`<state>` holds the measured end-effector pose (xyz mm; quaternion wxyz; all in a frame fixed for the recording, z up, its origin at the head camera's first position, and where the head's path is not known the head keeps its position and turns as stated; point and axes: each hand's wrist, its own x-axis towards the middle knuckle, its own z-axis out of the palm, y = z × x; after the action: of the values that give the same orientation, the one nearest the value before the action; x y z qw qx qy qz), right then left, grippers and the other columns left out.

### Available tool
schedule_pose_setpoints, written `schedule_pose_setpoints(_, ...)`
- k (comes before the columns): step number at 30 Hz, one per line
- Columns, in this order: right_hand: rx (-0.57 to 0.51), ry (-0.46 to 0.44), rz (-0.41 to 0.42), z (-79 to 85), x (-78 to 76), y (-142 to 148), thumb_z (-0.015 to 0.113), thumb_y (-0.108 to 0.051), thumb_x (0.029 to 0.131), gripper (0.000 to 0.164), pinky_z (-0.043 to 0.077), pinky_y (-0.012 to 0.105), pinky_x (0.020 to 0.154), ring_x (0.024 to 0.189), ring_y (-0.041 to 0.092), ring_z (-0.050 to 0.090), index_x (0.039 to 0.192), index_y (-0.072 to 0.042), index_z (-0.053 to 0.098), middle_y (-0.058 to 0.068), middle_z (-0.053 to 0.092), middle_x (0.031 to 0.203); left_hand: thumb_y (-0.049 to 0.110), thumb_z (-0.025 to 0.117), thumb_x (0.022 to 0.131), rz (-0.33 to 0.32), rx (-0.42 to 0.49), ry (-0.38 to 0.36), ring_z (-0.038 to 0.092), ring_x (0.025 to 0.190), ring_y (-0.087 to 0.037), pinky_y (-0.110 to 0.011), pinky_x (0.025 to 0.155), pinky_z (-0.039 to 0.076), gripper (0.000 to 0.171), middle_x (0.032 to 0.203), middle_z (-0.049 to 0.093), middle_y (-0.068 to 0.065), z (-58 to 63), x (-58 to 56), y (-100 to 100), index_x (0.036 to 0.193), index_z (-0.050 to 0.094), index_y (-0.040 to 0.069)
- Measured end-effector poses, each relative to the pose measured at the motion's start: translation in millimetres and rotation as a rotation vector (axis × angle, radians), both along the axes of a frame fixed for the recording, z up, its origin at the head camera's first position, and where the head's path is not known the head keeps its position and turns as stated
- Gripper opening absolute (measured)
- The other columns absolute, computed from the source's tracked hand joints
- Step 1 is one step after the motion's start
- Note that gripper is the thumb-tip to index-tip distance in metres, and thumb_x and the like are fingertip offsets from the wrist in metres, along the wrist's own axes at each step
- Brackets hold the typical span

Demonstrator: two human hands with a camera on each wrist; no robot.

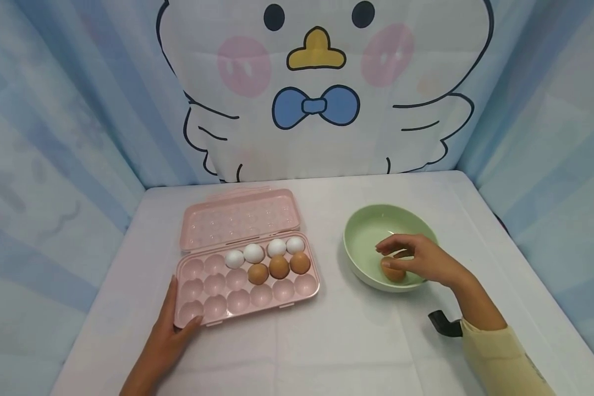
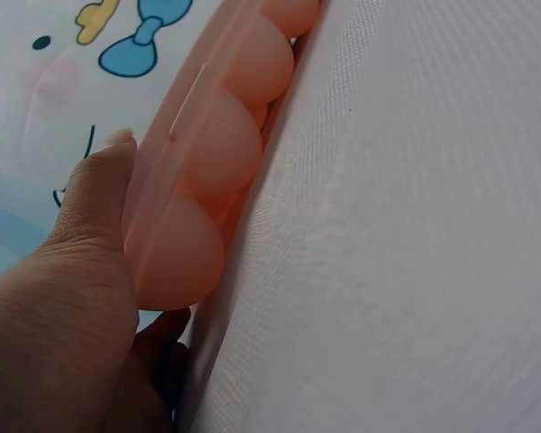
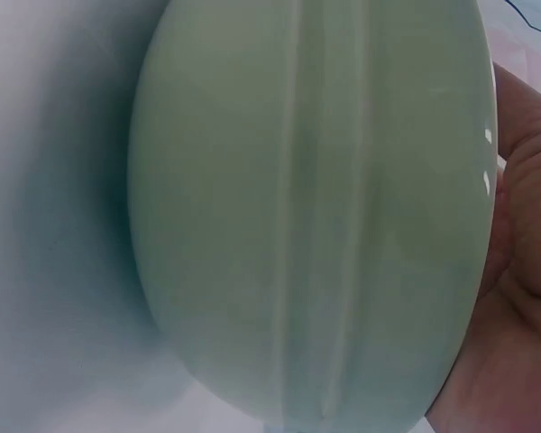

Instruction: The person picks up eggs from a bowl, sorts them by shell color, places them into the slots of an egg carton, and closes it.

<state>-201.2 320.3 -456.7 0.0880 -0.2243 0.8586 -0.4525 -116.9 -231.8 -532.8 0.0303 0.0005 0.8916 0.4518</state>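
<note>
My left hand (image 1: 165,344) grips the near left corner of a pink egg tray (image 1: 218,320), thumb on the front edge, fingers along the left side. In the left wrist view the thumb (image 2: 95,194) presses the tray's rim above its rounded cups (image 2: 224,144). Several white eggs (image 1: 253,253) sit in the back row, and three brown eggs (image 1: 279,267) in the middle row. My right hand (image 1: 428,261) reaches into a green bowl (image 1: 361,242), fingers spread above a brown egg (image 1: 394,273), with the thumb overlapping it. In the right wrist view the bowl's wall (image 3: 316,216) hides the fingertips.
The tray's hinged pink lid (image 1: 240,220) lies folded back behind it. A black curved piece (image 1: 444,323) shows beside the right wrist. White cloth (image 1: 336,341) covers the table, and a printed curtain (image 1: 317,148) hangs behind its far edge.
</note>
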Motion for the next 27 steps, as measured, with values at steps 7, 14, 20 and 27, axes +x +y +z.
schedule_pose_setpoints(7,0.065,-0.04,-0.016,0.9,-2.0,-4,0.078,-0.008,0.093,0.03,0.053,0.047,0.1,0.112,0.033,0.066,0.121,0.0,0.072,0.012,0.07,0.123,0.044,0.07,0.098,0.0,0.014,-0.013,0.005,0.156,-0.041,-0.068,0.119,0.01,0.105,0.173,-0.004,-0.004,0.5,0.4,1,0.165,-0.011,0.037)
schedule_pose_setpoints(14,0.168,-0.137,-0.137,2.9,-5.0,-8,0.078,-0.009,0.092,0.03,0.054,0.046,0.095,0.114,0.036,0.066,0.12,0.001,0.072,0.016,0.069,0.122,0.044,0.07,0.098,0.005,0.006,-0.017,0.004,0.156,-0.041,-0.068,0.119,0.011,0.105,0.173,-0.003,-0.005,3.1,0.4,1,0.165,-0.011,0.038)
schedule_pose_setpoints(20,0.262,-0.216,-0.176,8.2,-5.9,-14,0.081,-0.011,0.088,0.034,0.055,0.04,0.087,0.105,0.033,0.068,0.116,0.007,0.073,0.016,0.072,0.114,0.043,0.071,0.098,0.008,0.015,-0.018,0.004,0.156,-0.04,-0.068,0.119,0.011,0.106,0.173,-0.003,-0.004,2.4,0.4,1,0.165,-0.011,0.038)
schedule_pose_setpoints(27,0.313,-0.237,-0.18,10.3,-5.2,-18,0.083,-0.011,0.082,0.025,0.053,0.034,0.074,0.088,0.02,0.063,0.103,0.0,0.077,0.005,0.071,0.097,0.042,0.071,0.098,0.002,0.024,-0.003,0.005,0.156,-0.041,-0.068,0.118,0.012,0.105,0.173,-0.003,-0.005,0.9,0.4,1,0.165,-0.01,0.038)
